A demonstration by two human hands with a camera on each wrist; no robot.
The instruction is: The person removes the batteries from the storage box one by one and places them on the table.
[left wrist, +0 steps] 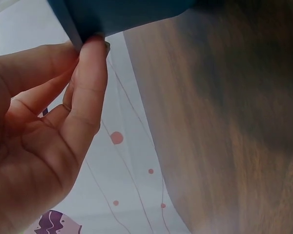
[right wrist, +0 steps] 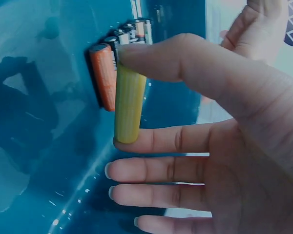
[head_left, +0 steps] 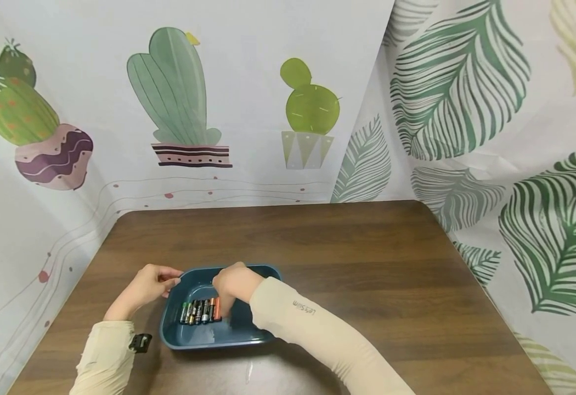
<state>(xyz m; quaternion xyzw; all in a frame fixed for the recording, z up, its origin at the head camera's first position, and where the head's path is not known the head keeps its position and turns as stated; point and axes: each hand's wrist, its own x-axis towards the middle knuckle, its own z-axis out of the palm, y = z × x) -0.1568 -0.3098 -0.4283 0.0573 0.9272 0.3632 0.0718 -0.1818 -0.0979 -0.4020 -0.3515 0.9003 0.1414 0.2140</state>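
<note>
A yellow battery [right wrist: 128, 105] is pinched end to end between the thumb and index finger of my right hand [head_left: 236, 284], inside the blue tray [head_left: 219, 346]. Just beside it in the right wrist view stands an orange battery [right wrist: 103, 75], at the end of a row of several batteries [head_left: 199, 311] lined up side by side on the tray floor. My left hand [head_left: 145, 288] grips the tray's upper left corner, thumb and fingertips pinching the rim, as the left wrist view shows close up. From the head, the yellow battery is hidden behind the right hand.
The tray sits on a brown wooden table [head_left: 357, 258], toward its front left. Behind the table hangs a white cloth [head_left: 248, 82] printed with cacti and leaves. A small black device [head_left: 141, 343] is at the left wrist.
</note>
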